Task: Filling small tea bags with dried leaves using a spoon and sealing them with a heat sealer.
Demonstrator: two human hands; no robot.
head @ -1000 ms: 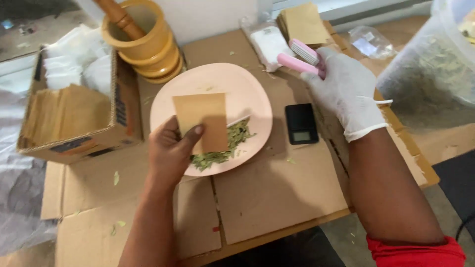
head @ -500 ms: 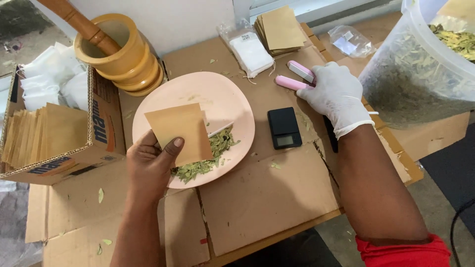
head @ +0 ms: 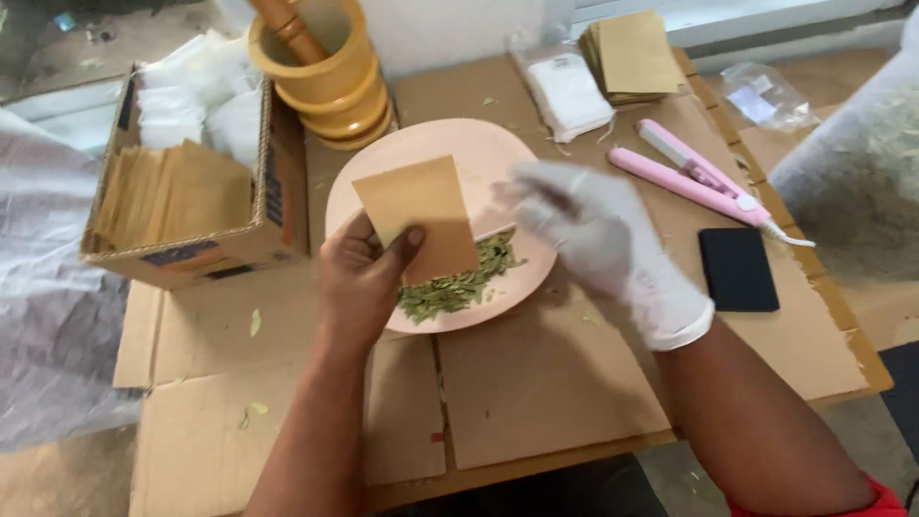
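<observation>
The left hand [head: 359, 282] pinches a flat brown paper pouch [head: 418, 218] at its lower left corner, thumb on the face and fingers behind, holding it tilted over the pink plate [head: 479, 153]. The pouch looks light and thin — stiff enough to stand unsupported, but likely to crease or buckle if squeezed hard, so an edge or corner seems the safest hold. At five o'clock from it, a small heap of dried green leaves [head: 458, 285] lies on the plate, loose and crumbly, probably easy to scatter.

The gloved right hand [head: 598, 235] hovers at three o'clock from the pouch, fingers spread and blurred, grasping nothing.

The surface is flattened cardboard sheets [head: 546, 383] with seams and stray leaf bits. A cardboard box of pouches [head: 182, 206] sits at nine o'clock, a wooden mortar with pestle [head: 321, 72] at eleven, a pink hair-straightener-like sealer [head: 694, 177] and a small black scale [head: 737, 270] toward three.
</observation>
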